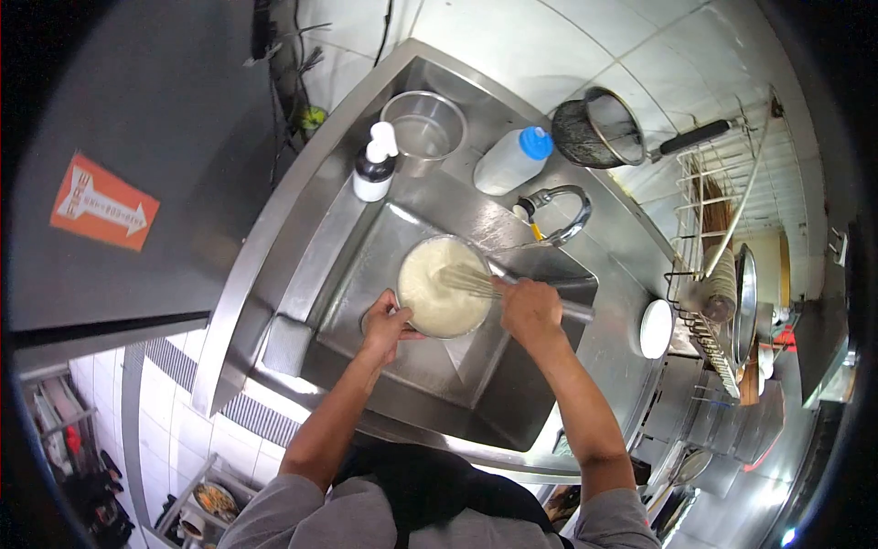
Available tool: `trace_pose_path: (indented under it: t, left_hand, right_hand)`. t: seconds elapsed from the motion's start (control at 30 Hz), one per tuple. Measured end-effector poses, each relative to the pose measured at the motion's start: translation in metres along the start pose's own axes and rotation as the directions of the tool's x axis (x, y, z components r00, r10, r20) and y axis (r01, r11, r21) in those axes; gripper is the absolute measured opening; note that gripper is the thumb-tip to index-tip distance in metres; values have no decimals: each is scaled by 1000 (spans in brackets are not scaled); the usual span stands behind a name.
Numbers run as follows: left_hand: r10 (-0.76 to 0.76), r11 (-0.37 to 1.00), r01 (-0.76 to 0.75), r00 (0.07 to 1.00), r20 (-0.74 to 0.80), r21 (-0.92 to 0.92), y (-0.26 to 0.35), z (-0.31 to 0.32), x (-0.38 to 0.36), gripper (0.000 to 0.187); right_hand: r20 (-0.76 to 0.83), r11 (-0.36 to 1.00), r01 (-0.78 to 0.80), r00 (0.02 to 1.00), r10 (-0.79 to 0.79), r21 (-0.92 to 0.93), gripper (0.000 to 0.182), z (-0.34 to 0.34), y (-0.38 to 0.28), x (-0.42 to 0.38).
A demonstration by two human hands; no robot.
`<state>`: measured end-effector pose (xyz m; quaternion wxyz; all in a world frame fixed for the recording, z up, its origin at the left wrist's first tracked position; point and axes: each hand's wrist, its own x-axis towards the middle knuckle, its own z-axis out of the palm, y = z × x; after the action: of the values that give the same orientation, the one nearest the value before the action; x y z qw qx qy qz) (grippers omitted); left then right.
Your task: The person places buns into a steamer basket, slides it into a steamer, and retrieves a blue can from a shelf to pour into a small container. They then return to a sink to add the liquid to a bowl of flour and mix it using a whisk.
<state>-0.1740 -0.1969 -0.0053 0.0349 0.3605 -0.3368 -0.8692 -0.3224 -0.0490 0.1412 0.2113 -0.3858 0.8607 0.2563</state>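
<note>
A round bowl (400,272) of pale, creamy batter (439,306) is held within the steel sink (364,265). My left hand (388,328) grips its near-left side, thumb at the rim and fingers underneath. Wrapped round the handle of a wire whisk (470,281) is my right hand (532,314); the handle's end sticks out to the right of the fist. The whisk lies slanted, its wire tip dipping into the batter near the middle of the bowl.
Behind the basin stand a pump bottle (373,174), a metal pot (460,146), a blue-capped bottle (510,165) and a curved faucet (582,218). A black-handled sieve (594,133) sits at the back right. Further right are a white round object (656,329) and a wire rack (727,220).
</note>
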Motion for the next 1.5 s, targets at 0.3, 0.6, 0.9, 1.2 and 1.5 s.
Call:
trace_pose_path:
  t: [0.3,0.6,0.9,1.2,1.5]
  left_hand:
    - [-10,1000,11,1000,19,-18,-6,-20,-20,18]
    - [-6,1000,6,1000,10,-15,-13,-34,-34,18]
    - [-11,1000,11,999,39,8,-11,-27,-42,19]
    - [-21,995,12,996,90,97,-22,-5,-48,18]
    - [-108,981,72,975,196,182,-64,57,-58,17]
  right_hand:
    - [29,997,-81,996,80,18,50,2,-23,-14]
    - [26,995,-92,995,91,41,55,4,-38,-25]
    - [-56,999,-50,997,49,-13,45,10,-35,-43]
    - [-153,986,-154,975,163,70,44,38,-18,-77]
    - [-89,953,-297,950,301,57,44,72,32,-139]
